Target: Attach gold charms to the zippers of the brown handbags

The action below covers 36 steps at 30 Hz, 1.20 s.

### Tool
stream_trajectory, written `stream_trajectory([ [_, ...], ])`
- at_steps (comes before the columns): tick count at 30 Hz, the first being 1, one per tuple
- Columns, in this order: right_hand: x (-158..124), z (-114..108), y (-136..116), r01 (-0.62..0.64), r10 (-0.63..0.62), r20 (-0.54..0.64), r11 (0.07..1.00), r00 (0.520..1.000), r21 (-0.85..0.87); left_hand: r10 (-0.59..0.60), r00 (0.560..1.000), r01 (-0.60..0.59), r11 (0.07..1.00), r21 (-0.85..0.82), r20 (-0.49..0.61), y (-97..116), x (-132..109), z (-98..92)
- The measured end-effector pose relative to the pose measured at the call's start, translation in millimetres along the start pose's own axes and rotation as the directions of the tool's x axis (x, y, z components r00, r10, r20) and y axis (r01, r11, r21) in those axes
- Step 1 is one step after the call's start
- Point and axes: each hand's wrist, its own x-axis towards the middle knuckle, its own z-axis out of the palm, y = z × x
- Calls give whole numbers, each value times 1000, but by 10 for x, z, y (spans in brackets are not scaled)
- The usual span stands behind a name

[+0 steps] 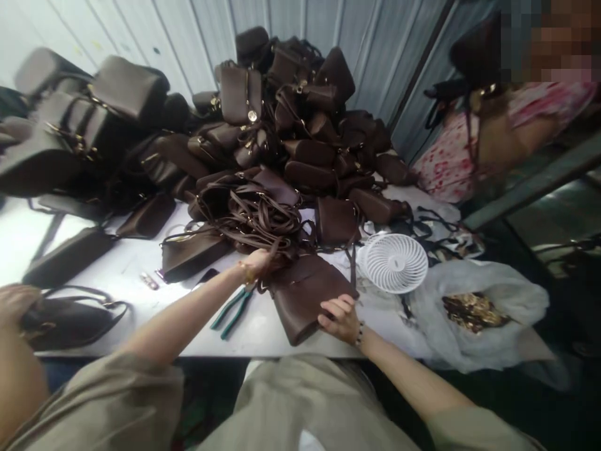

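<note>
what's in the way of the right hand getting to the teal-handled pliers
The brown leather bag under the right hand is in the way. It lies flat on the table between that hand and the teal-handled pliers, which sit just beyond the bag's left edge.

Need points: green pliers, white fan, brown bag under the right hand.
green pliers [228, 310], head view, on one green handle
white fan [393, 264], head view, on the front grille
brown bag [300, 307], head view, on the front panel
</note>
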Motion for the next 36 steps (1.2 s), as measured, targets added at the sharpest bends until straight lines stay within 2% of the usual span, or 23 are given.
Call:
stream_trajectory([
  [2, -311, 131, -187, -112, 110, 41, 993, 993, 27, -114, 992, 117, 992, -54, 48, -122, -222, -32],
  [4, -383, 142, -373, -132, 121, 91, 984, 988, 121, -153, 988, 154, 985, -71, 23, -273, -444, 5],
  [6, -271, 77, -487, -225, 191, 164, 948, 968, 224, -65, 995, 65, 998, 1, -81, -440, -617, 114],
  [7, -178, 38, -490, -335, 293, 196, 911, 936, 240, -1, 992, 8, 998, 58, -127, -521, -674, 184],
  [8, -81, 9, -447, -473, 428, 223, 853, 876, 220, 60, 986, -42, 992, 121, -156, -597, -711, 253],
  [9, 6, -5, -360, -612, 569, 247, 773, 785, 167, 118, 977, -83, 978, 192, -177, -666, -727, 316],
  [11, 116, 26, -89, -824, 778, 307, 564, 549, 43, 223, 946, -130, 926, 355, -234, -794, -712, 404],
  [13, 120, 112, 206, -931, 826, 462, 366, 325, 0, 340, 873, -133, 855, 501, -350, -921, -660, 444],
  [14, 89, 156, 320, -958, 791, 560, 287, 248, 19, 375, 828, -115, 841, 529, -416, -985, -632, 455],
  [15, 46, 189, 395, -973, 741, 640, 223, 205, 53, 379, 791, -92, 850, 518, -480, -1046, -608, 468],
  [17, -55, 200, 417, -977, 681, 700, 159, 213, 142, 345, 749, -61, 886, 460, -566, -1135, -588, 509],
  [19, -146, 142, 299, -959, 721, 634, 170, 279, 228, 338, 730, -68, 901, 429, -594, -1145, -606, 575],
  [21, -214, 66, 124, -923, 781, 511, 218, 359, 316, 438, 674, -161, 873, 460, -595, -1064, -646, 646],
  [23, -267, 36, -31, -881, 795, 423, 279, 435, 382, 591, 593, -272, 786, 555, -547, -943, -691, 691],
  [24, -290, 48, -87, -869, 798, 398, 295, 453, 398, 656, 547, -294, 732, 614, -520, -891, -715, 699],
  [26, -335, 115, -151, -876, 823, 375, 273, 426, 397, 737, 443, -232, 644, 729, -510, -842, -776, 687],
  [27, -357, 157, -163, -890, 845, 366, 243, 389, 386, 777, 390, -181, 591, 786, -495, -845, -814, 672],
  [28, -378, 195, -166, -902, 864, 361, 208, 351, 379, 823, 361, -149, 515, 844, -438, -860, -857, 652],
  [29, -399, 225, -163, -908, 873, 367, 176, 323, 380, 862, 382, -148, 411, 899, -332, -877, -901, 630],
  [30, -420, 242, -157, -907, 868, 385, 156, 314, 390, 875, 443, -173, 294, 940, -192, -887, -942, 608],
  [32, -464, 239, -145, -892, 828, 441, 145, 346, 428, 799, 598, -245, 107, 964, 64, -861, -1007, 564],
  [34, -508, 208, -142, -878, 797, 473, 142, 376, 458, 709, 696, -209, 50, 977, 112, -773, -1048, 532],
  [36, -542, 180, -144, -877, 804, 470, 126, 365, 464, 683, 728, -100, 37, 994, 47, -665, -1073, 533],
])
